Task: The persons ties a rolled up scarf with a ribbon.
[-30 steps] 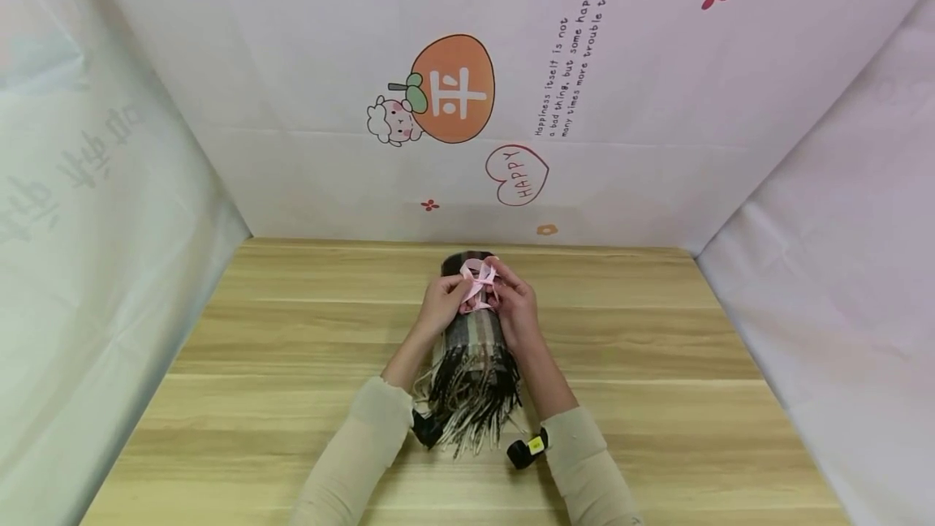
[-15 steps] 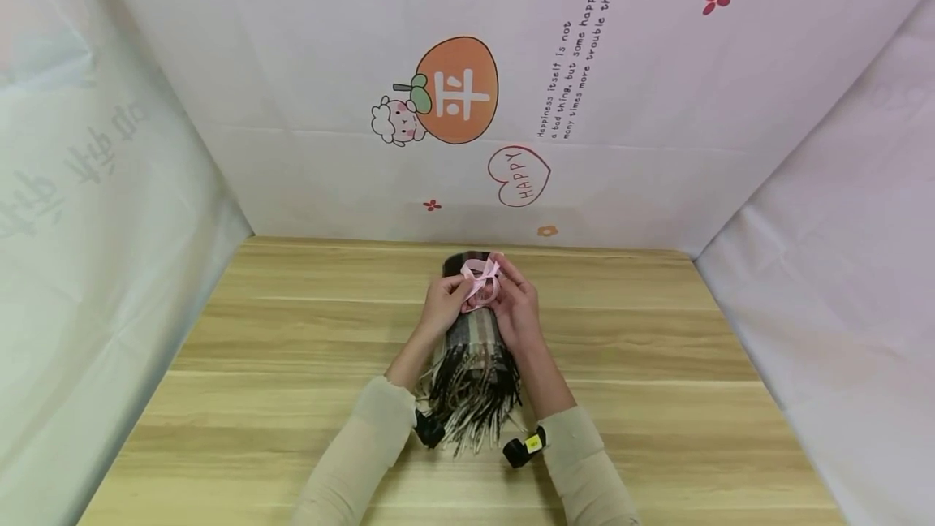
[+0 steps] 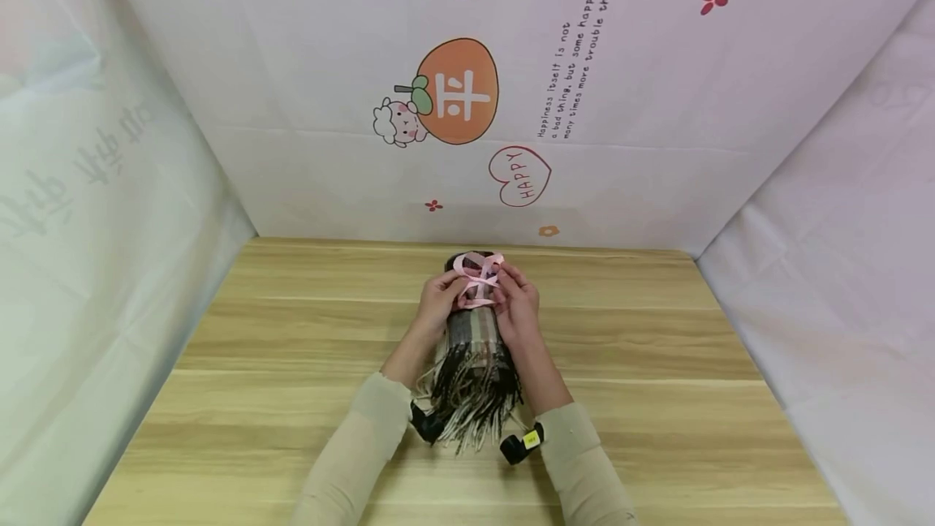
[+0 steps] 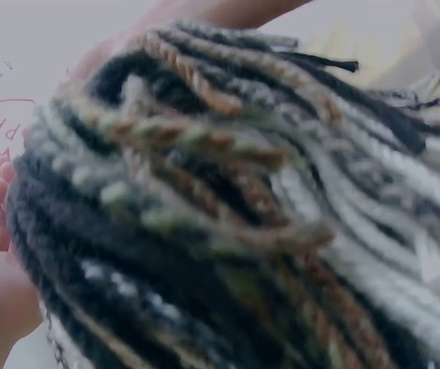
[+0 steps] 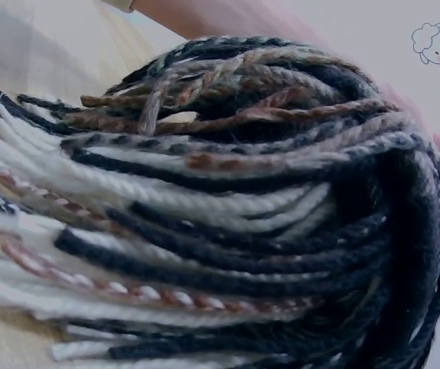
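A rolled plaid scarf lies on the table with its fringe toward me. Round its far part runs a pink ribbon, looped into a bow on top. From the left, my left hand pinches the ribbon between thumb and fingers. On the opposite side, my right hand pinches the ribbon close to the knot. Twisted black, white and brown strands of fringe fill most of the left wrist view. In the right wrist view, the fringe likewise hides the ribbon and most of the hand.
The scarf rests on a wood-grain table, near its back edge. Behind stands a white printed backdrop, with white sheets at both sides. Black wrist cameras sit by the sleeves, beside the fringe.
My right fingers have come down from the ribbon's upper loop to near the knot. The ribbon loops now lie spread wider. The left hand has shifted only slightly, and the scarf stays in place.
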The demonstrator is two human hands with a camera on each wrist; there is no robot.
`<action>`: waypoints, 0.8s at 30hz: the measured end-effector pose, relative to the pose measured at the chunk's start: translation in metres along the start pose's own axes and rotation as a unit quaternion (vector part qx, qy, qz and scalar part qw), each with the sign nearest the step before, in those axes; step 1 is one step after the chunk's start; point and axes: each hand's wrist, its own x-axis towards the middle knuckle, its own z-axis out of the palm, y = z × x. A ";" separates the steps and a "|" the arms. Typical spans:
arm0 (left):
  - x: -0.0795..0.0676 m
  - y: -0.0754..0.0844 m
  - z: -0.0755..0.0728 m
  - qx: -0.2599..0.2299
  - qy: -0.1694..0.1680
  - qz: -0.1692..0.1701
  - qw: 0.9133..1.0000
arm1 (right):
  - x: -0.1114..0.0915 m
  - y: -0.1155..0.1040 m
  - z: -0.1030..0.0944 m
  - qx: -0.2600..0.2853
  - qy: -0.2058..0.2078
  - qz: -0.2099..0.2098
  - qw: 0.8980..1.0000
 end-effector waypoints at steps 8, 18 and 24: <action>0.000 0.002 -0.001 0.002 -0.030 -0.020 0.999 | 0.003 -0.001 -0.005 -0.015 -0.006 0.037 0.999; 0.000 0.001 -0.002 -0.001 -0.031 -0.029 0.999 | 0.006 -0.001 -0.010 0.004 -0.023 0.064 0.998; 0.001 0.002 -0.002 0.000 -0.027 -0.020 0.999 | 0.007 -0.001 -0.011 -0.037 -0.024 0.072 0.996</action>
